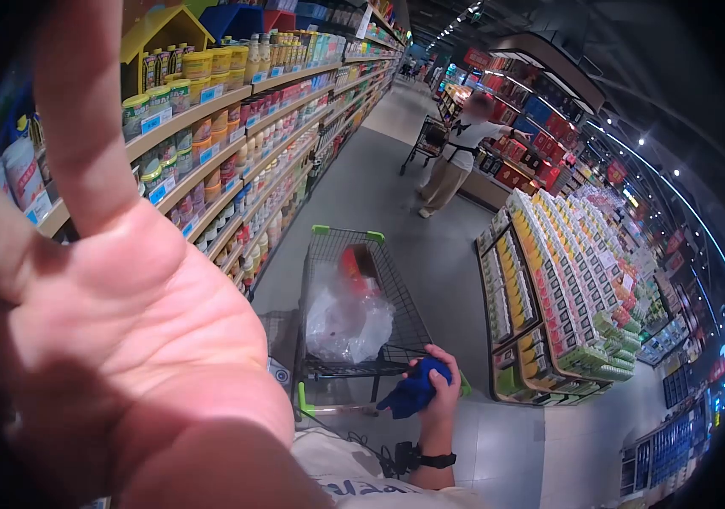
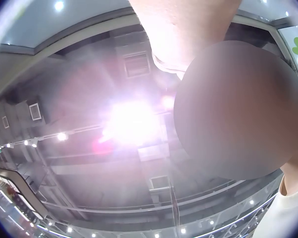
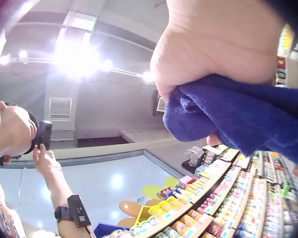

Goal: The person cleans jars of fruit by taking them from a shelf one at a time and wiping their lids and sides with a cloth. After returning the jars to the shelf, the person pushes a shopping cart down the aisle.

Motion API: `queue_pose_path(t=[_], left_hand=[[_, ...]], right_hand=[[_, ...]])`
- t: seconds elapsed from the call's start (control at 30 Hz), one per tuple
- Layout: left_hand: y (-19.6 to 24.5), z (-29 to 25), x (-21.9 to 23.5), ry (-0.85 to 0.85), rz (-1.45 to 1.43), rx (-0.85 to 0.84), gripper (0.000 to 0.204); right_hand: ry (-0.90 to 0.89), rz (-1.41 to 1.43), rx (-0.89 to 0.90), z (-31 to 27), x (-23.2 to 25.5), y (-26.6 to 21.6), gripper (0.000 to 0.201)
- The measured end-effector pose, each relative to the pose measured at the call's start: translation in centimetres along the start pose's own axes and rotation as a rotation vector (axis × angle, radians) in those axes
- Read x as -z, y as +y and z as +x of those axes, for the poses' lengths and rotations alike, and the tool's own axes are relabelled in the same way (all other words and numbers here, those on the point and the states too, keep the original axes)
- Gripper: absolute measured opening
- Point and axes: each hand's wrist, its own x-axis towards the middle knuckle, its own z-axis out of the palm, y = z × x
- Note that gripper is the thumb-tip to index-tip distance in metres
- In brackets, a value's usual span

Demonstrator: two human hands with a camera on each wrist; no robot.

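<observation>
My left hand (image 1: 150, 322) is raised very close in front of the head camera, palm showing and fingers extended upward. In the right wrist view, the same hand (image 3: 48, 163) is up at a black device (image 3: 45, 135) on the head, its fingertips touching it. Low in the head view, my right hand (image 1: 440, 407) grips a crumpled blue cloth (image 1: 411, 390) beside the cart's handle end. The cloth (image 3: 228, 114) bulges out below the right hand (image 3: 213, 44) in the right wrist view. The left wrist view shows a forearm (image 2: 188, 25), with no held thing visible.
A shopping cart (image 1: 409, 310) stands ahead, holding a clear plastic bag (image 1: 345, 322) and a red box (image 1: 360, 267). Stocked shelves (image 1: 235, 140) line the left, and a stacked carton display (image 1: 566, 297) stands right. Farther up the aisle is a person (image 1: 464, 153) beside another cart (image 1: 423, 140).
</observation>
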Motion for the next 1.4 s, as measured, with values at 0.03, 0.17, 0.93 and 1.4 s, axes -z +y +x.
queue_pose_path(t=[0.03,0.17,0.93,1.4], left_hand=[[0.2,0.5,-0.2,-0.012,0.0,0.007,0.067],[-0.4,-5.2,0.8,-0.058,-0.003,0.024,0.067],[1.8,-46.1,-4.0,-1.183,-0.106,1.337,0.069],[3.0,-43.1,-3.9,-1.372,0.056,1.061,0.086]], right_hand=[[0.003,-0.005,0.003,-0.1,-0.2,-0.1,0.036],[0.062,-0.056,0.033,-0.1,-1.9,-0.7,0.035],[-0.232,-1.881,-0.056,-3.9,9.4,17.0,0.036],[-0.157,-1.828,-0.127,-3.6,8.4,17.0,0.033]])
